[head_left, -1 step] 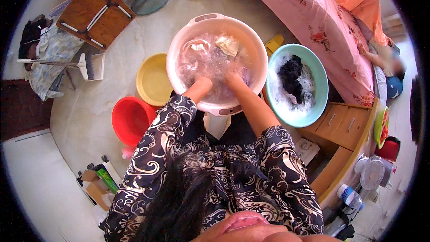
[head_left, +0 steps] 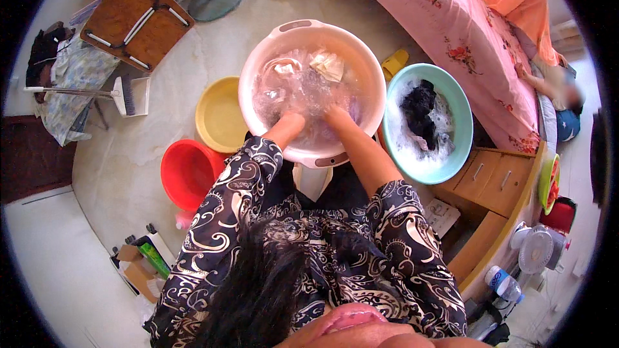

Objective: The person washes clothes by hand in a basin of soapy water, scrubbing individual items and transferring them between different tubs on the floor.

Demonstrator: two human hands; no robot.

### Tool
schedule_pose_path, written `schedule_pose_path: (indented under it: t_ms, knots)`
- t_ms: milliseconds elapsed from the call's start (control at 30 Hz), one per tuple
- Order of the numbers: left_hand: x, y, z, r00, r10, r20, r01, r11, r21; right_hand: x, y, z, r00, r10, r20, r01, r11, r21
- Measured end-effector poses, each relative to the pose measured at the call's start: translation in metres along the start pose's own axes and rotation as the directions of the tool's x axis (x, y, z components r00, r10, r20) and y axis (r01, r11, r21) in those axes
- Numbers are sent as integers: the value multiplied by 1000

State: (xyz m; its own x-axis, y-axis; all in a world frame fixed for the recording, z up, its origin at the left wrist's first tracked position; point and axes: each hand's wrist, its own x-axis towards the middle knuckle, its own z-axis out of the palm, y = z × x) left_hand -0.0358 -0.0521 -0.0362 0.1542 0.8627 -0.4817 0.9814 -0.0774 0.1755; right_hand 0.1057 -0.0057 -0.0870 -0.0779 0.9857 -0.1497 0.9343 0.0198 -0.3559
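Both my hands are down in the water of a large pale pink basin (head_left: 316, 157) in front of me. Water splashes and ripples around them. The wrist and back of my left hand (head_left: 292, 120) show at the near left of the water. Beside it, a little to the right, is my right hand (head_left: 333, 113). The fingers of both are hidden, so what they hold cannot be seen. A cream cloth (head_left: 327, 66) floats beyond my hands, with a pale pinkish cloth (head_left: 284, 67) to its left. Something purple (head_left: 354, 109) shows underwater near my right hand.
A teal basin (head_left: 469, 129) with dark laundry (head_left: 420, 108) in suds stands at right. At left are a yellow basin (head_left: 219, 119) and a red basin (head_left: 188, 174). A bed (head_left: 445, 32) with a person and a wooden cabinet (head_left: 490, 183) stand further right.
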Motion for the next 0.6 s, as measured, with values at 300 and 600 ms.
schedule_pose_path:
  t_ms: [300, 600]
  knots:
    - [11, 8, -24, 991, -132, -35, 119, 959, -259, -2, -27, -51, 982, -189, -3, 185, 961, 205]
    - [35, -43, 40, 828, -11, -560, -264, 874, -407, 13, -22, -93, 983, -103, 153, -8, 804, 595]
